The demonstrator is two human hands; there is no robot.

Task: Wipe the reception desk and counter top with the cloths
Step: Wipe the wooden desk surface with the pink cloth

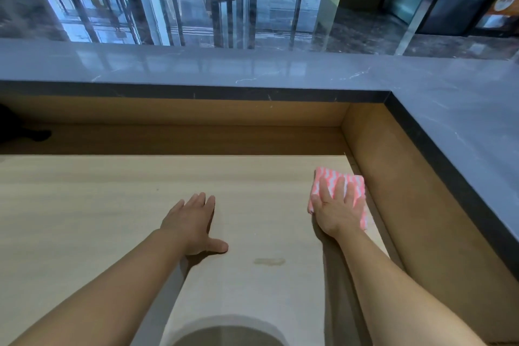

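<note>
Pale wood-grain laminate forms the working surface of the desk point(84, 205), enclosed at the back and right by brown panels beneath the raised grey stone counter top point(280, 70).

Your right hand point(337, 205) lies flat, fingers spread, pressing a folded pink-and-white cloth point(355, 185) onto the desk. The cloth sits near the back right corner, just beside the right side panel. Your left hand point(193, 223) is spread wide and empty, palm down on the desk, well apart from the cloth, apparently bracing.

Step in hand: wiping the lower desk, judged to be at its right-hand end. The counter top shows no cloth on it and appears not yet attended to.

A faint smear point(269, 261) marks the desk between your forearms, nearer to you than either hand.

Next move: draw the cloth back toward you and leftward across the smear, keeping the palm flat so that the folded cloth does not bunch. Lift or shift the left hand to clear the path.
</note>
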